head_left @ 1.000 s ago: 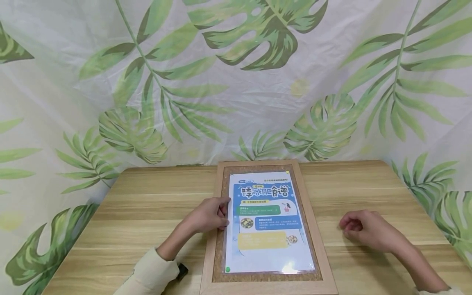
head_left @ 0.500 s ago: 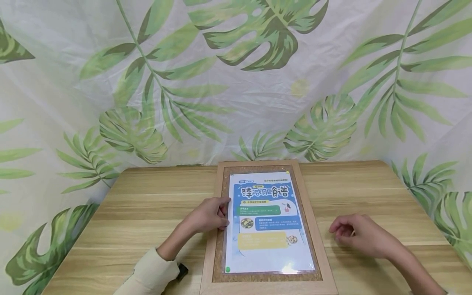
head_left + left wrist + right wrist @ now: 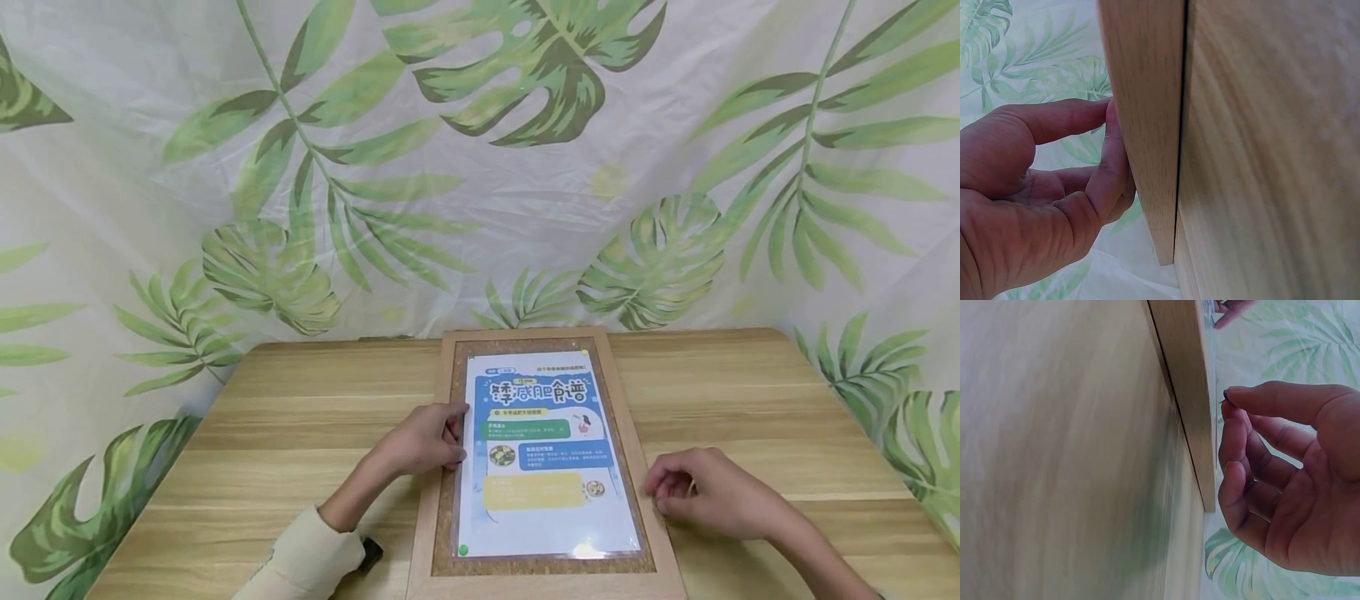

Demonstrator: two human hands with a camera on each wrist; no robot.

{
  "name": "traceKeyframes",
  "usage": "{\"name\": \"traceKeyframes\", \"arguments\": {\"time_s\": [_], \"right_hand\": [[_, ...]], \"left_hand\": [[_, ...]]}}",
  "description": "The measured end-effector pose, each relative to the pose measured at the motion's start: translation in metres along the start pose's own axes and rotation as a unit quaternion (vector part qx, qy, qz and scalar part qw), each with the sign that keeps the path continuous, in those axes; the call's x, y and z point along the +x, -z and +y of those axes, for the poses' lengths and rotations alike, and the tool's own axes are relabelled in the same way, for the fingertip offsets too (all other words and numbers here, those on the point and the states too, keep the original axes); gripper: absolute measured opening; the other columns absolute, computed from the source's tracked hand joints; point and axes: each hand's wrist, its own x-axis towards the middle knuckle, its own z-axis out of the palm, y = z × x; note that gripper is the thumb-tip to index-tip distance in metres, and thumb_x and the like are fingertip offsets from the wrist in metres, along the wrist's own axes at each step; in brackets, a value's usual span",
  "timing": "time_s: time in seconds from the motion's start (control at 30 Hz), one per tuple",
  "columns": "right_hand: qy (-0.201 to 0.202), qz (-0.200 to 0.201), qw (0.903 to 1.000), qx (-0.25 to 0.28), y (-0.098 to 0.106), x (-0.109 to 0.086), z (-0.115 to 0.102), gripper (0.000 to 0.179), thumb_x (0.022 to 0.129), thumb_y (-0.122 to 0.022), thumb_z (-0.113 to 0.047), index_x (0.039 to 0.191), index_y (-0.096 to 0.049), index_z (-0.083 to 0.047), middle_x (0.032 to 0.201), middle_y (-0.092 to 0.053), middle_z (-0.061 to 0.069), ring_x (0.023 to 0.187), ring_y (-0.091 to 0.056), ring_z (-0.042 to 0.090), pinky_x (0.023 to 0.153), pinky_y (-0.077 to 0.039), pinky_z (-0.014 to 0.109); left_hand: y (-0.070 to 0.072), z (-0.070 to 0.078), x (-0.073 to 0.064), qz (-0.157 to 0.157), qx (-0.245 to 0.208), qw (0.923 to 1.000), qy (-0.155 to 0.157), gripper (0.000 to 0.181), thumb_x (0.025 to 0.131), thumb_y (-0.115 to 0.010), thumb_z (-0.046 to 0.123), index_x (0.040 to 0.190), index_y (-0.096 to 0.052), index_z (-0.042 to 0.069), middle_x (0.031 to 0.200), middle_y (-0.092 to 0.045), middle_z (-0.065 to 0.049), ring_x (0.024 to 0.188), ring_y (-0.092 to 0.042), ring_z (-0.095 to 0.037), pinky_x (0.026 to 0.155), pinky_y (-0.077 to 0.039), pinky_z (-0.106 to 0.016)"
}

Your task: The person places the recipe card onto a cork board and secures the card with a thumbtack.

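Observation:
A wood-framed cork board (image 3: 546, 583) lies on the table with a blue-and-white printed sheet (image 3: 540, 529) on it. A green thumbtack (image 3: 462, 550) sits at the sheet's lower left corner and a yellow thumbtack (image 3: 584, 352) at its upper right. My left hand (image 3: 422, 439) rests at the board's left side, its fingertips touching the sheet's left edge. Beside the right frame rail is my right hand (image 3: 712, 492). In the right wrist view it pinches a dark blue thumbtack (image 3: 1226, 394) between thumb and index finger, its thin point showing.
The wooden table (image 3: 322, 375) extends to both sides of the board. By the left sleeve (image 3: 311, 550) lies a small black object (image 3: 371, 553), partly hidden. A leaf-patterned cloth (image 3: 480, 208) hangs behind the table.
My right hand has moved left across the table to the board's right rail. The left hand, board and sheet have stayed in place.

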Motion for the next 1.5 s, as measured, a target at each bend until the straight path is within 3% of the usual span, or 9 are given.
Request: {"name": "traceKeyframes", "arguments": {"time_s": [0.37, 0.7, 1.5], "right_hand": [[0.011, -0.047, 0.9973, 0.056, -0.016, 0.003, -0.017, 0.008, 0.095, -0.078, -0.008, 0.099, -0.076, -0.014, 0.083, -0.066, -0.014, 0.076, -0.059, -0.004, 0.064, -0.054, 0.02], [0.003, -0.069, 0.9953, 0.069, -0.029, 0.006, -0.023, 0.011, 0.093, -0.078, -0.004, 0.096, -0.075, -0.015, 0.08, -0.066, -0.015, 0.073, -0.059, -0.004, 0.061, -0.054, 0.019], [-0.03, -0.06, 0.9966, 0.048, -0.035, 0.009, -0.028, 0.014, 0.088, -0.081, -0.005, 0.093, -0.074, -0.016, 0.076, -0.065, -0.014, 0.067, -0.057, -0.003, 0.058, -0.05, 0.018]], "left_hand": [[0.0, 0.001, -0.001, 0.003, 0.0, 1.0, 0.003, 0.073, 0.088, -0.075, -0.012, 0.155, -0.046, -0.012, 0.09, -0.062, -0.012, 0.07, -0.066, -0.017, 0.059, -0.055, -0.025], [-0.001, -0.001, -0.001, 0.004, 0.004, 1.0, -0.003, 0.074, 0.087, -0.075, -0.012, 0.155, -0.046, -0.012, 0.089, -0.063, -0.011, 0.07, -0.066, -0.017, 0.06, -0.054, -0.025], [0.0, -0.002, 0.002, 0.0, 0.005, 1.0, 0.001, 0.074, 0.088, -0.076, -0.012, 0.156, -0.045, -0.012, 0.089, -0.062, -0.011, 0.069, -0.067, -0.016, 0.059, -0.054, -0.025]]}}
